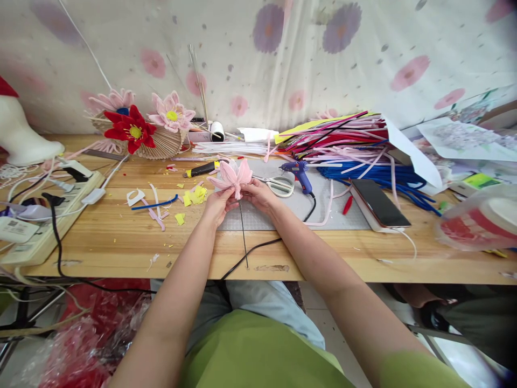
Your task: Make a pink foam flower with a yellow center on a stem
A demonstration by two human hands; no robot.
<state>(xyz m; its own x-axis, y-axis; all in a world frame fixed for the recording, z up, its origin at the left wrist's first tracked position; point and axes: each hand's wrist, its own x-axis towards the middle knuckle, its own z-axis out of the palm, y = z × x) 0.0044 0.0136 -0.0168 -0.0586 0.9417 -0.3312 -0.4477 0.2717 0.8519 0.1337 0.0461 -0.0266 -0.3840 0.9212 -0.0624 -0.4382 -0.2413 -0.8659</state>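
Note:
A pink pipe-cleaner flower (232,175) on a thin dark wire stem (243,231) is held over the grey cutting mat (258,220). My left hand (219,206) is closed on the base of the flower from the left. From the right, my right hand (258,194) pinches the same flower near its lower petals. The stem slants down toward the table's front edge. Just right of my right hand lie white-handled scissors (280,186) and a blue glue gun (299,175). Yellow scraps (194,196) lie to the left of the flower.
Finished flowers (135,131) stand at the back left near a power strip (56,221). Bundled pipe cleaners (343,137) lie at the back right. A phone (379,202) and a plastic tub (476,221) sit at right. A black cable (258,246) crosses the front.

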